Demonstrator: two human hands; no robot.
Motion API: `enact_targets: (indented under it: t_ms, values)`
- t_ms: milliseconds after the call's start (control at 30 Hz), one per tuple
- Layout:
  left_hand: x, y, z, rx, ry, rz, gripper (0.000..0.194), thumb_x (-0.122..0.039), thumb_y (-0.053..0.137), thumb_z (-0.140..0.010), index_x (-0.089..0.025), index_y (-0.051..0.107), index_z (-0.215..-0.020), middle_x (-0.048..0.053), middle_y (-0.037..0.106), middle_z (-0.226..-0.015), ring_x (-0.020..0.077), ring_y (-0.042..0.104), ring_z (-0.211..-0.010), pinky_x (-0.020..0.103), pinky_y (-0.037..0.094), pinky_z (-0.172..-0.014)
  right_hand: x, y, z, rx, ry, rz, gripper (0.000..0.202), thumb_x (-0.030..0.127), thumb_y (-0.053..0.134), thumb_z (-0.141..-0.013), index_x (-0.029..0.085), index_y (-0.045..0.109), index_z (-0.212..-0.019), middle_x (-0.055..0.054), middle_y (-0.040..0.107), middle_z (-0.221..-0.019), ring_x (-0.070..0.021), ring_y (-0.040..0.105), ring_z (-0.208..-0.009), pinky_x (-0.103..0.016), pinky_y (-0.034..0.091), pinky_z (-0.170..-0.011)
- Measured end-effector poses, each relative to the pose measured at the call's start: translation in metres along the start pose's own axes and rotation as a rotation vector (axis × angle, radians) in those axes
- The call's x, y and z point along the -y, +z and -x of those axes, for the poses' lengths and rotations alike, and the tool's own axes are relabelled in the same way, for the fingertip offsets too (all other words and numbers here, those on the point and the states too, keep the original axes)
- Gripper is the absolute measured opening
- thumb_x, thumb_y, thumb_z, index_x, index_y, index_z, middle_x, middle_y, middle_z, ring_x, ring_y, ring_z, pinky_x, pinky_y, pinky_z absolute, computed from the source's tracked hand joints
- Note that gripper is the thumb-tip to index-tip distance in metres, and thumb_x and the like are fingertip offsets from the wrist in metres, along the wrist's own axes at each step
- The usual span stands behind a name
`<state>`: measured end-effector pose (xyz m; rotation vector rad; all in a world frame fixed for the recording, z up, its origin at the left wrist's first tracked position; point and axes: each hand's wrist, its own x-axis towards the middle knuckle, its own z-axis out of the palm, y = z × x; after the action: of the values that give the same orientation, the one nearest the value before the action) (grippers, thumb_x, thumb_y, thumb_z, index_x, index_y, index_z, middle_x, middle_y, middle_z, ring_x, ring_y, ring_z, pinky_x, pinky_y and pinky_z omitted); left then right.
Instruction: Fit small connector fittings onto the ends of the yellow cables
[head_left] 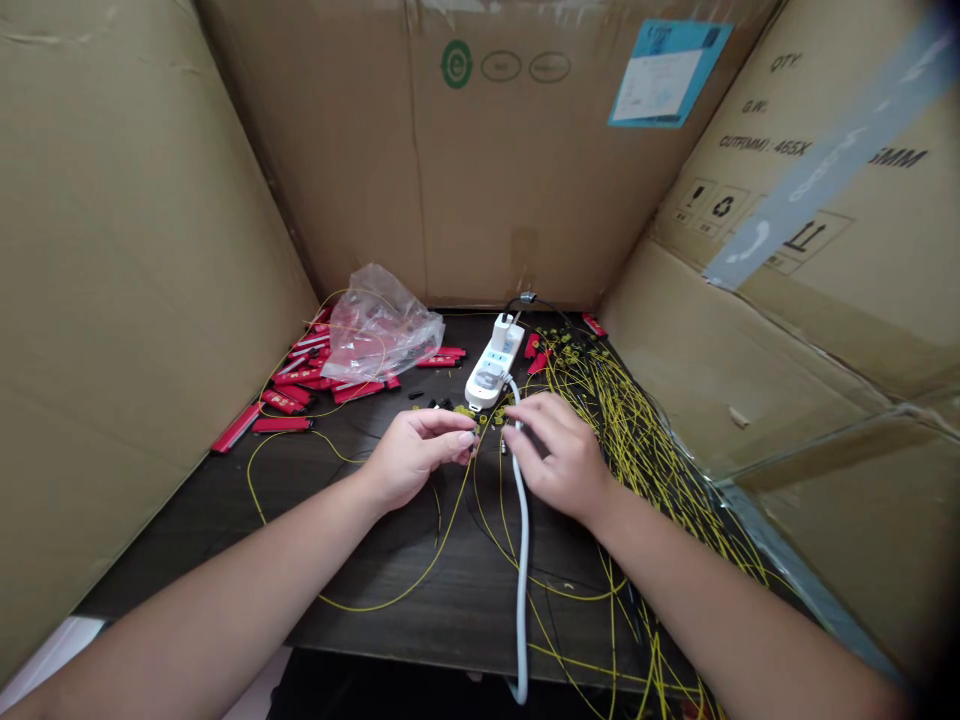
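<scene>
My left hand [424, 455] is closed in a pinch, thumb against the fingers, on a thin yellow wire [450, 527] that curves down and left from the fingertips. A small dark piece shows at the fingertips, too small to make out. Just to the right, my right hand [562, 455] is half curled, thumb and forefinger a little apart, by the white power cord [523, 560]. Whether it touches the cord I cannot tell. Below its thumb is a small metallic connector [503, 447]. Beyond both hands lies a white power strip [495, 365] with plugs in it.
Red flat packets [300, 375] are piled at the left, partly under a clear plastic bag [379, 325]. Many tangled yellow wires [645, 450] spread down the right side. Cardboard walls [510, 170] enclose the dark table [420, 625] at the back and both sides.
</scene>
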<state>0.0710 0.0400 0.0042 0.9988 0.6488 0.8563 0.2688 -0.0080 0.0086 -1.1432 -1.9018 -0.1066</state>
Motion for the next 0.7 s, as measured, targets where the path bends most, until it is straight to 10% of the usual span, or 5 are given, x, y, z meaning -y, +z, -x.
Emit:
enact_targets:
  t_ms: [700]
  values:
    - [0.005, 0.002, 0.003, 0.078, -0.061, -0.045, 0.027, -0.022, 0.082, -0.063, -0.012, 0.072, -0.086, 0.005, 0.070, -0.075, 0.0105, 0.062, -0.061, 0.024, 0.052, -0.062, 0.023, 0.017, 0.002, 0.051, -0.070, -0.177, 0.011, 0.012, 0.047, -0.085, 0.017, 0.052, -0.077, -0.004, 0.054, -0.072, -0.0147, 0.051, -0.070, -0.031, 0.046, -0.066]
